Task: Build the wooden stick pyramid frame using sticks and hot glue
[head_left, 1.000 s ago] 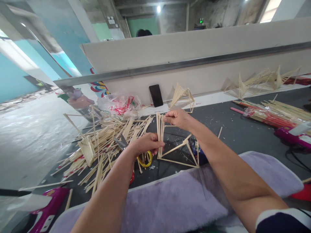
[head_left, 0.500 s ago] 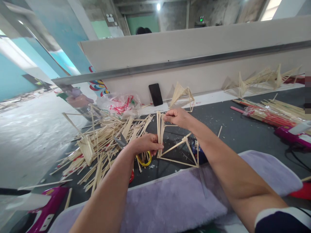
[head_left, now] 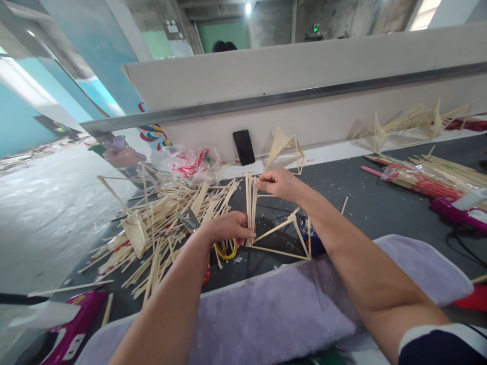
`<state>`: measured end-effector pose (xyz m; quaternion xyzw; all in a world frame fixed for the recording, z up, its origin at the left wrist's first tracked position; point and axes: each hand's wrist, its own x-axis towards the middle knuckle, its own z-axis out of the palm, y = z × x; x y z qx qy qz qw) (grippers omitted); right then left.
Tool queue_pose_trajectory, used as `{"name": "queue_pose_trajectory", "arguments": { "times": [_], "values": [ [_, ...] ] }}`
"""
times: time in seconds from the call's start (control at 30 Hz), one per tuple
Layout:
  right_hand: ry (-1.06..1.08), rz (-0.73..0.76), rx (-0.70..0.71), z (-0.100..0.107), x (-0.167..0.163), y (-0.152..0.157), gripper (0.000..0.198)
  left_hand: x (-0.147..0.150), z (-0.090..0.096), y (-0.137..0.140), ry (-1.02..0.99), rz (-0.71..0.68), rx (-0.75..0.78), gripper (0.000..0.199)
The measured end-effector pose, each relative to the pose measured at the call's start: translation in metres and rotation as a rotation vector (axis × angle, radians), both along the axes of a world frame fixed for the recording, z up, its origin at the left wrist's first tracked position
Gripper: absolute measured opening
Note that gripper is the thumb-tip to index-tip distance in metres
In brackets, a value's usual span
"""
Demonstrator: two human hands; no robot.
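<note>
A frame of thin wooden sticks [head_left: 281,252] stands in front of me, with a row of sticks [head_left: 250,203] fanned side by side along its left edge. My left hand [head_left: 234,226] is closed on the lower end of that row, thumb across the front. At the top of the row, my right hand [head_left: 277,183] pinches the upper stick ends; its fingertips partly hide them. Scissors with a yellow handle [head_left: 229,251] lie under my left wrist, their blades showing to the left. Behind the frame a dark blue object [head_left: 310,235] is partly covered by my right forearm.
Loose sticks [head_left: 171,218] are heaped at left, with another stick frame [head_left: 135,233] on them. A phone [head_left: 244,147] leans on the back wall beside a finished-looking stick model [head_left: 285,149]. Purple glue guns [head_left: 81,324] lie at both sides; purple plush cloth [head_left: 274,319] covers the front edge.
Almost nothing differs. Both hands keep their grip at the two ends of the stick row, with only a slight shift of the left fingers.
</note>
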<state>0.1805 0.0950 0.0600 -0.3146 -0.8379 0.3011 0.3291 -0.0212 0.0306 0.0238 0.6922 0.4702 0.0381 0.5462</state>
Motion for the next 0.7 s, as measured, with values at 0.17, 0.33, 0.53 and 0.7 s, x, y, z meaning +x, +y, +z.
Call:
{"name": "queue_pose_trajectory", "arguments": {
  "times": [0.17,0.33,0.53,0.7],
  "values": [
    [0.010,0.001,-0.001,-0.0015,0.0000,0.0011,0.036,0.0002,0.0002,0.0004,-0.004,-0.004,-0.006,0.022],
    [-0.002,-0.017,-0.001,-0.0006,-0.0005,0.0002,0.034,-0.0008,-0.0018,0.0002,-0.006,0.008,-0.012,0.022],
    [-0.018,-0.030,-0.013,0.0027,-0.0005,-0.0018,0.033,-0.0014,-0.0022,0.0011,-0.007,0.001,-0.017,0.022],
    [-0.009,-0.028,-0.021,0.0019,-0.0006,-0.0014,0.032,-0.0006,-0.0004,0.0006,0.007,-0.005,-0.006,0.022]
  ]
}}
